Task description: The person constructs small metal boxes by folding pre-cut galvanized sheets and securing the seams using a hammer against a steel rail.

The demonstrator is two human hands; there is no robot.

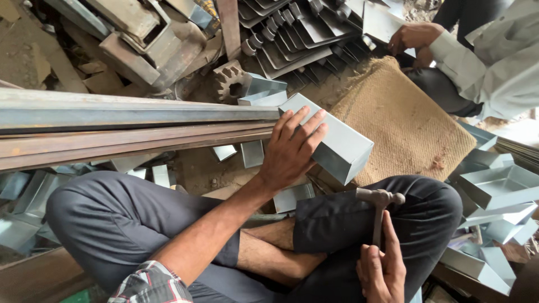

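Dusty dirt floor (22, 39), burlap sacking (404, 123) spread on it, scrap metal heaped about (daylight, soft).

Our single view from a camera on our head, facing steeply down over our crossed legs, close enough that our hands fill the lower middle of the frame, floor clutter at the edges, a co-worker's sleeve at upper right
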